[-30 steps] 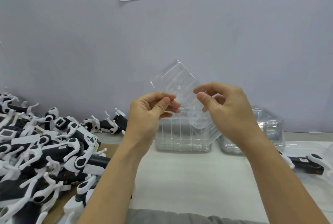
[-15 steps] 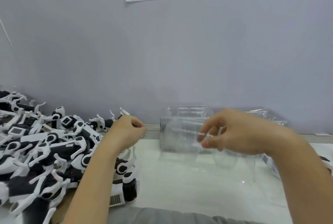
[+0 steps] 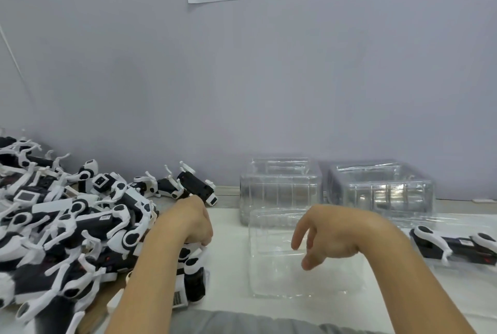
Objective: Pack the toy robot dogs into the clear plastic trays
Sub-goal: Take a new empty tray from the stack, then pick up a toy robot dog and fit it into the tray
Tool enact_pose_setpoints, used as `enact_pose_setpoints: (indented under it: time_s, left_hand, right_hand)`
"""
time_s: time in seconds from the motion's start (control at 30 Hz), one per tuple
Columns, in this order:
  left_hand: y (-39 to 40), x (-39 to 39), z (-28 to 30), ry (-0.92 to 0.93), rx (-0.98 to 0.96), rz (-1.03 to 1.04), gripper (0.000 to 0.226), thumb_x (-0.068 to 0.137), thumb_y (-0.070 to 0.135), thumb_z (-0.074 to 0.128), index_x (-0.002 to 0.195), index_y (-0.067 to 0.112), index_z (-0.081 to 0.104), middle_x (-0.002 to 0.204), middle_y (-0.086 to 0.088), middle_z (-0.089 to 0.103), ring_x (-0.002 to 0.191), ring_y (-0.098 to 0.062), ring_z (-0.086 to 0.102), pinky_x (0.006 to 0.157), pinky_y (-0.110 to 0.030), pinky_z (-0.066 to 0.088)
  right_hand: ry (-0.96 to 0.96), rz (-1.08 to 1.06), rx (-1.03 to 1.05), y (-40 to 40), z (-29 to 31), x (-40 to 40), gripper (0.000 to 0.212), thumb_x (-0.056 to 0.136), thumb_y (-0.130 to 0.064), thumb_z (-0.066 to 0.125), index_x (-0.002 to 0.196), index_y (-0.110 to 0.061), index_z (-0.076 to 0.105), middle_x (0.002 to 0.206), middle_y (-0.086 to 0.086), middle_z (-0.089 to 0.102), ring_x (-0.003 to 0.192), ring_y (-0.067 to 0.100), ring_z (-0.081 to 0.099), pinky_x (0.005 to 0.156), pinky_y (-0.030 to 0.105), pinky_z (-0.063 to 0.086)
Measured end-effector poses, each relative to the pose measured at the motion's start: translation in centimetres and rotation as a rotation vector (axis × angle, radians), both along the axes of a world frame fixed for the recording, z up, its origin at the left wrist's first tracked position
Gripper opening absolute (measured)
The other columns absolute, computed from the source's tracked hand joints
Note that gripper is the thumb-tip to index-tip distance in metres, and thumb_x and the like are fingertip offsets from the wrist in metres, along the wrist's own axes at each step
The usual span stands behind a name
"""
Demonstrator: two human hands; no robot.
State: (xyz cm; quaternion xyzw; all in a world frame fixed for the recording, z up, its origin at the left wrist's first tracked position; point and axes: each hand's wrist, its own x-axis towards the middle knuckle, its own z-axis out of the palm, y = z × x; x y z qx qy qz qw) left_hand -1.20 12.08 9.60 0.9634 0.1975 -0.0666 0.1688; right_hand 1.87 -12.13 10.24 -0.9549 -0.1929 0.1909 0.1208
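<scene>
My left hand (image 3: 195, 223) gripped a robot dog (image 3: 192, 272) at the pile's edge. The empty clear tray (image 3: 279, 274) lay rightward, under my slack, empty right hand (image 3: 325, 237).

Black-and-white toy robot dogs (image 3: 67, 226) heaped at left; clear tray (image 3: 277, 274) flat at centre; tray stacks (image 3: 279, 188) behind.

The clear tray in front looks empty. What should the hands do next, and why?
Probably lift one toy dog over into the clear tray. The left hand already curls onto that dog at the pile's edge, the tray holds nothing, and the right hand hovers loosely above it.
</scene>
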Motion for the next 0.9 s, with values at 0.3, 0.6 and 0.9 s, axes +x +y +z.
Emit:
enact_pose_setpoints:
  time_s: [0.3, 0.6, 0.9]
  left_hand:
    - [0.4, 0.3, 1.1, -0.447, -0.11, 0.095, 0.026, 0.087, 0.006, 0.07, 0.065, 0.019, 0.073, 0.077, 0.002, 0.07, 0.068, -0.008, 0.057, 0.056, -0.022, 0.039]
    - [-1.2, -1.0, 4.6, -1.126, -0.754, 0.011, 0.013, 0.092, 0.007, 0.069, 0.082, 0.015, 0.072, 0.076, 0.001, 0.077, 0.072, -0.017, 0.074, 0.07, -0.028, 0.061]
    - [-4.7, -1.9, 6.1, -1.056, -1.634, -0.298, 0.011, 0.076, 0.018, 0.064, 0.085, 0.013, 0.064, 0.077, -0.003, 0.074, 0.061, -0.014, 0.069, 0.061, -0.025, 0.058]
  right_hand:
    - [-0.191, -0.005, 0.235, 0.2, 1.5, -0.3, 0.033, 0.092, -0.042, 0.068, 0.124, -0.034, 0.064, 0.121, -0.011, 0.062, 0.106, 0.01, 0.06, 0.065, 0.017, 0.04]
    - [-0.325, 0.113, 0.577, 3.4, 1.7, -1.6, 0.056, 0.089, -0.049, 0.067, 0.14, -0.035, 0.048, 0.121, -0.014, 0.057, 0.107, 0.006, 0.057, 0.094, 0.026, 0.047]
    - [-0.132, 0.146, 1.039, 5.1, 0.9, -2.2, 0.047, 0.083, -0.042, 0.077, 0.123, -0.045, 0.052, 0.112, -0.018, 0.067, 0.096, 0.002, 0.069, 0.087, 0.031, 0.055]
